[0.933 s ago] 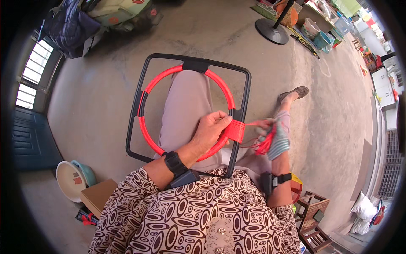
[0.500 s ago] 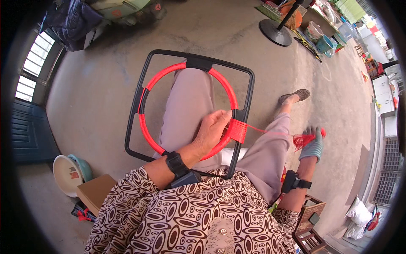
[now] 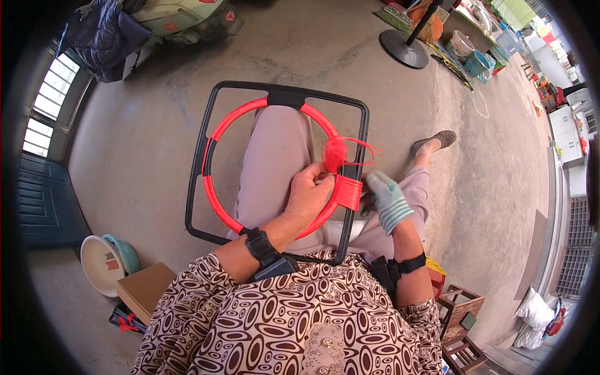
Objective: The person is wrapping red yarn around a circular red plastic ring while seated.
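A black square frame (image 3: 212, 106) with a red-wrapped ring (image 3: 215, 201) inside it lies across my lap. My bare left hand (image 3: 307, 195) grips the ring's right side, thumb and fingers pinched close to the flat band of red cord (image 3: 348, 192) wound around ring and frame. Just beyond those fingers, a loose bundle of red cord (image 3: 335, 154) lies over the ring, with a loop reaching right across the frame's bar. My right hand (image 3: 389, 199), in a grey-green striped glove, is right of the cord band, apart from the bundle, fingers loosely extended and slightly blurred.
A cardboard box (image 3: 147, 289) and a cream basin (image 3: 102, 265) stand on the floor at left. Near my right hip is a wooden stool (image 3: 461, 312). Farther off are a round black stand base (image 3: 404, 50), buckets (image 3: 477, 64) and a parked scooter (image 3: 187, 22).
My right hand has come in from far right to beside the frame and let go of the red cord bundle, which now lies over the ring. My left hand keeps its grip.
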A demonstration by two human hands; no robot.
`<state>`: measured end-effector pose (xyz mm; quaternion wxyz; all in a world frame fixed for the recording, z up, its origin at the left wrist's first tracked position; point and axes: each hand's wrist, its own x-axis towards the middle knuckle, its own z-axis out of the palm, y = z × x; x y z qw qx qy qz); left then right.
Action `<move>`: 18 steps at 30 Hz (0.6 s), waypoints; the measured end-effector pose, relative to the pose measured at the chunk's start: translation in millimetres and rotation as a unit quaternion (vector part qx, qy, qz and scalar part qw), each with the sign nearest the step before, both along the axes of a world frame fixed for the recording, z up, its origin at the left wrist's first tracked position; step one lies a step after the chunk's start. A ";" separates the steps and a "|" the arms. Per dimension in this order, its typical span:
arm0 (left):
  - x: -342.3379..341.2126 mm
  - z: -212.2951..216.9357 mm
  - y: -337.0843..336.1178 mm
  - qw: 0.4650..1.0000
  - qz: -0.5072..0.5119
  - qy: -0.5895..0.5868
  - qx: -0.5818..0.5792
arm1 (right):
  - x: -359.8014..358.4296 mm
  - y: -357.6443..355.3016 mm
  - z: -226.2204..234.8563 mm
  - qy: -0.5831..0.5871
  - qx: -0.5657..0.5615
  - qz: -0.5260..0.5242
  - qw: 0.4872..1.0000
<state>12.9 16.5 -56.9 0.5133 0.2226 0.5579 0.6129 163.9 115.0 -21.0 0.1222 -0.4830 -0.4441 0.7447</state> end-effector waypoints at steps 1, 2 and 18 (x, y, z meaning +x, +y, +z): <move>1.3 -2.1 0.3 0.998 -0.018 0.054 -0.020 | -0.2 -0.2 -6.0 0.029 0.004 0.013 0.999; 3.1 -3.2 0.2 1.000 0.004 0.007 0.009 | 1.0 0.4 -9.7 -0.007 0.065 0.080 0.995; -0.3 12.2 -3.2 0.979 -0.051 -0.197 -0.013 | 91.9 23.1 -4.1 0.438 0.046 -0.321 0.838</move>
